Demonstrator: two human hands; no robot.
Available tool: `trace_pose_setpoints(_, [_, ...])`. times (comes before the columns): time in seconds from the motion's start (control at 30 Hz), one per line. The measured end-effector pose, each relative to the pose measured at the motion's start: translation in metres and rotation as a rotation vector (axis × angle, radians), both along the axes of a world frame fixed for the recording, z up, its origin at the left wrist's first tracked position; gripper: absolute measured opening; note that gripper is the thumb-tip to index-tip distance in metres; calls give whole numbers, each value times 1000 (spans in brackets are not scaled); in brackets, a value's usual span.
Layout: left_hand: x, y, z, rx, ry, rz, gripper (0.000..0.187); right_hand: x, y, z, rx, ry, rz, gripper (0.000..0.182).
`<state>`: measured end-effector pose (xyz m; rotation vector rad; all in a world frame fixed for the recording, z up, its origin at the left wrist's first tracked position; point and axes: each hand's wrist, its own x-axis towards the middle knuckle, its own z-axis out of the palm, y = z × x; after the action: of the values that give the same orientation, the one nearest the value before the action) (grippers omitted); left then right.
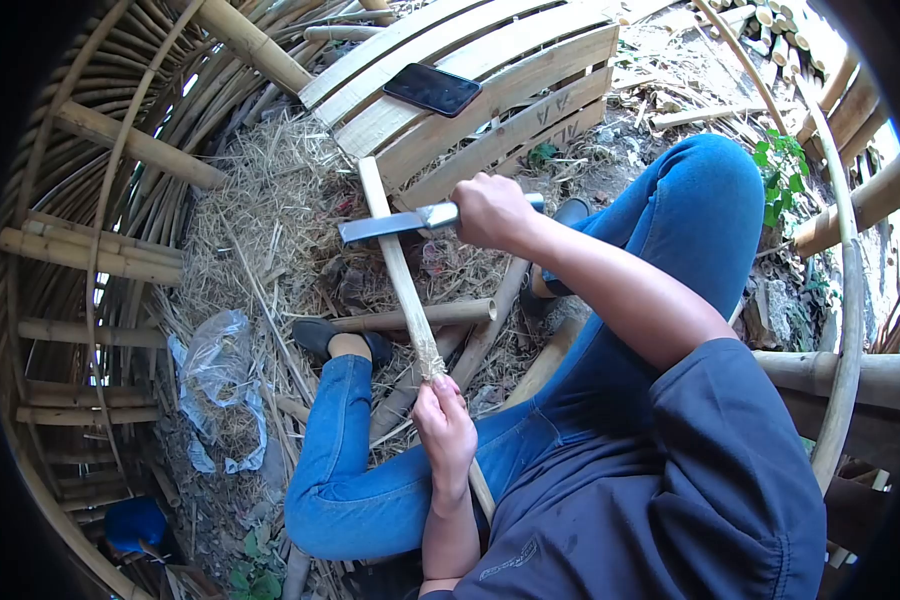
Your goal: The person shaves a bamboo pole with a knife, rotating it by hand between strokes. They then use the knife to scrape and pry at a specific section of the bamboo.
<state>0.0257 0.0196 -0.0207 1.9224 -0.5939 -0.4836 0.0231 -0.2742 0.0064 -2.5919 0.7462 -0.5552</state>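
My right hand [495,212] is wrapped round the metal handle of a broad-bladed knife [382,227]. The blade lies across the upper part of a pale wooden stick [402,280], pointing left. Lower down, my left hand [446,430] grips the same stick. Curled shavings [428,358] cling to the wood just above those fingers. The stick's lower end [483,490] passes beside my thigh, and its top reaches close to the slatted wooden crate [410,152].
A phone [433,89] lies on the crate. Bamboo poles [420,317] and straw [260,200] cover the ground between my legs. A clear plastic bag [220,370] sits at left, near a curved bamboo wall [90,250]. Cut bamboo [770,25] is stacked at the top right.
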Motion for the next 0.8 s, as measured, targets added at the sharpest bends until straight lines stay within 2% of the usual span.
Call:
trace_pose_setpoints(0.17, [-10, -2, 4, -6, -86, -68, 36, -7, -19, 19, 51, 38, -128, 15])
trace_pose_setpoints(0.57, [-20, -3, 16, 29, -117, -138, 36, -10, -45, 26, -19, -54, -319, 20])
trace_pose_setpoints(0.73, [-19, -4, 6, -99, 118, -125, 38, -14, -42, 31, 46, -19, -327, 22])
trace_pose_setpoints(0.8, [-18, -2, 14, -171, 349, -144, 34, -11, -36, 35, 82, 1, -297, 23])
